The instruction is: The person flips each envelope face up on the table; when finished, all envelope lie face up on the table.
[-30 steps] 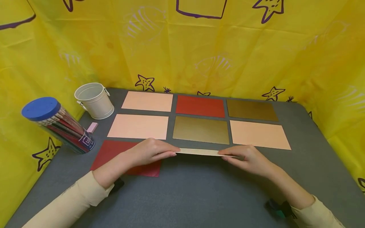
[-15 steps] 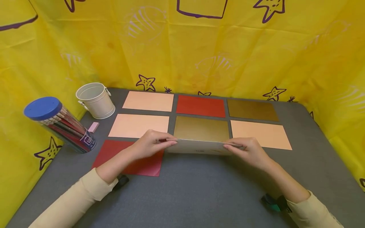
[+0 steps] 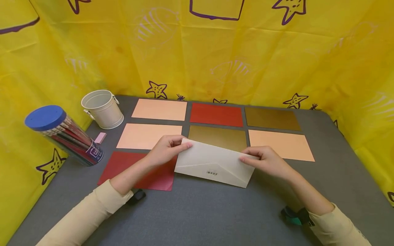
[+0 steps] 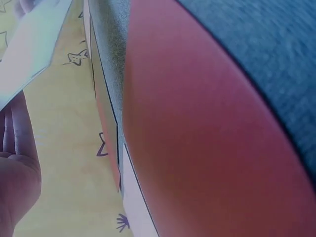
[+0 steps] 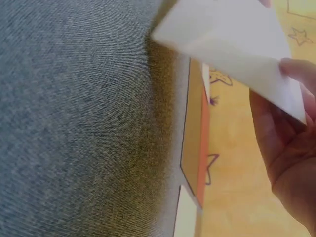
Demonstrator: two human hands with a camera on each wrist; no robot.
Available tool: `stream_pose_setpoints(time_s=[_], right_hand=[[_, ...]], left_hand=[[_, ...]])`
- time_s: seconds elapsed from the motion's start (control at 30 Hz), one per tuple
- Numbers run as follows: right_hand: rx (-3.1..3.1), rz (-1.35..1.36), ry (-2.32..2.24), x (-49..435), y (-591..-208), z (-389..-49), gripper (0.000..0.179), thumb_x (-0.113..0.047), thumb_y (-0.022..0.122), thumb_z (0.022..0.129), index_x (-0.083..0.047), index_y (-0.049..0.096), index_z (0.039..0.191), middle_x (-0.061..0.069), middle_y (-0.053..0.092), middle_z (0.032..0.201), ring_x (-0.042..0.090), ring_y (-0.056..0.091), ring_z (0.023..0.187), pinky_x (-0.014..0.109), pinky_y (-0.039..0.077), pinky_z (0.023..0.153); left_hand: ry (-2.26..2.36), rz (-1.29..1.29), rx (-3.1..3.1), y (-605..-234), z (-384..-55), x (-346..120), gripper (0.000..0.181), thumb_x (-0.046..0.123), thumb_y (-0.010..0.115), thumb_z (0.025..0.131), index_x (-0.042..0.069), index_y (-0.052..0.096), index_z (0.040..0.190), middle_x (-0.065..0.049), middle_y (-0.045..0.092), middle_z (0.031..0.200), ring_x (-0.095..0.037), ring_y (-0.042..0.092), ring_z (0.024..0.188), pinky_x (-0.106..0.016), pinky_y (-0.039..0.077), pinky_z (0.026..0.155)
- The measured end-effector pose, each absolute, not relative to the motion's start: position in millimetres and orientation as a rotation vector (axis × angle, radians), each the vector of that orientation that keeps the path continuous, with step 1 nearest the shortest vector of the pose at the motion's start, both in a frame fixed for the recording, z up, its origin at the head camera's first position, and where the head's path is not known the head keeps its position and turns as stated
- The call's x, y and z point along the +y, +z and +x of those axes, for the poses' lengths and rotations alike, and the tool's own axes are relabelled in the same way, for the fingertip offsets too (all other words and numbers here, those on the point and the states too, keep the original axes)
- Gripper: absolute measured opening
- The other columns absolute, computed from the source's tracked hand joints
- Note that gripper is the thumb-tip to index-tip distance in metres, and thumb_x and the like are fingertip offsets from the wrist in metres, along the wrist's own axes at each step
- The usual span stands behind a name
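Observation:
In the head view, my left hand [image 3: 163, 150] pinches the upper left corner of a pale envelope [image 3: 212, 162], thumb on the near face. At the upper right end my right hand [image 3: 266, 160] pinches it the same way. The envelope's back faces me, with its pointed flap and a small dark printed mark showing. It tilts down to the right, held above the table. The left wrist view has the envelope [image 4: 34, 49] over my left fingers [image 4: 22, 123]. In the right wrist view, the right thumb [image 5: 296, 69] lies on the envelope [image 5: 232, 44].
Behind the envelope lie rows of flat paper rectangles: peach [image 3: 158, 109], red [image 3: 216, 114], dark gold [image 3: 272, 118] and lighter gold [image 3: 217, 135]. A dark red one [image 3: 123, 167] lies front left. Beyond it stand a blue-lidded pencil tub [image 3: 72, 136], a pink eraser [image 3: 100, 138] and a white bucket [image 3: 104, 111].
The envelope has turned from nearly edge-on to showing its whole back face. Its right end has dropped lower than the left. Both hands have risen slightly in view, still holding it.

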State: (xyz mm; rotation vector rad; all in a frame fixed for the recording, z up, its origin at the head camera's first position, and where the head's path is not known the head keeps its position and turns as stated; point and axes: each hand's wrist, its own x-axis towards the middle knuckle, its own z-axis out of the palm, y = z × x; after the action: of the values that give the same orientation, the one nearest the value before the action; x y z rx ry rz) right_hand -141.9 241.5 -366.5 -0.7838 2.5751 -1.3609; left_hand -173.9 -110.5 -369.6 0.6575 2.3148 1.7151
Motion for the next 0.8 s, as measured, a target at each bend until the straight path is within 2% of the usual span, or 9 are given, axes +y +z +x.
stream_pose_setpoints(time_s=[0.13, 0.3, 0.5, 0.67, 0.8], right_hand=[[2.448, -0.846, -1.338, 241.1, -368.0, -144.3, 0.007, -0.013, 0.067, 0.093, -0.017, 0.073, 0.093, -0.005, 0.067, 0.078, 0.014, 0.057, 0.069, 0.024, 0.046, 0.058], [2.34, -0.853, -1.306, 236.5, -368.8, -147.5, 0.005, -0.015, 0.067, 0.093, -0.015, 0.072, 0.095, -0.002, 0.069, 0.082, 0.015, 0.061, 0.067, 0.025, 0.05, 0.058], [2.234, -0.817, -1.259, 222.4, -368.1, -153.3, 0.01, -0.019, 0.067, 0.094, -0.014, 0.07, 0.102, 0.001, 0.071, 0.086, 0.019, 0.066, 0.066, 0.032, 0.055, 0.056], [2.176, -0.735, -1.205, 202.7, -363.6, -155.3, 0.016, -0.028, 0.068, 0.093, -0.015, 0.07, 0.102, 0.002, 0.072, 0.086, 0.024, 0.07, 0.066, 0.039, 0.057, 0.055], [2.154, -0.69, -1.207, 188.0, -361.5, -154.8, 0.018, -0.03, 0.07, 0.091, -0.012, 0.07, 0.096, 0.002, 0.072, 0.082, 0.024, 0.07, 0.065, 0.04, 0.057, 0.054]], left_hand=[[1.731, 0.608, 2.288, -370.8, -176.4, -109.1, 0.016, 0.016, 0.068, 0.093, 0.001, 0.072, 0.094, -0.006, 0.072, 0.076, -0.018, 0.066, 0.067, -0.027, 0.053, 0.059], [1.72, 0.583, 2.269, -373.4, -179.8, -107.1, 0.016, 0.017, 0.068, 0.093, 0.001, 0.071, 0.093, -0.005, 0.07, 0.072, -0.017, 0.065, 0.064, -0.025, 0.052, 0.056], [1.68, 0.589, 2.202, -373.7, -183.7, -98.9, 0.023, 0.022, 0.069, 0.092, 0.004, 0.064, 0.079, -0.003, 0.057, 0.057, -0.015, 0.059, 0.056, -0.024, 0.045, 0.05], [1.617, 0.619, 2.147, -368.4, -186.2, -84.0, 0.019, 0.024, 0.069, 0.092, 0.005, 0.071, 0.091, -0.005, 0.068, 0.069, -0.019, 0.066, 0.06, -0.028, 0.053, 0.054], [1.566, 0.675, 2.136, -364.5, -186.9, -73.7, 0.018, 0.023, 0.068, 0.093, 0.006, 0.073, 0.093, -0.004, 0.069, 0.07, -0.018, 0.064, 0.059, -0.028, 0.052, 0.053]])
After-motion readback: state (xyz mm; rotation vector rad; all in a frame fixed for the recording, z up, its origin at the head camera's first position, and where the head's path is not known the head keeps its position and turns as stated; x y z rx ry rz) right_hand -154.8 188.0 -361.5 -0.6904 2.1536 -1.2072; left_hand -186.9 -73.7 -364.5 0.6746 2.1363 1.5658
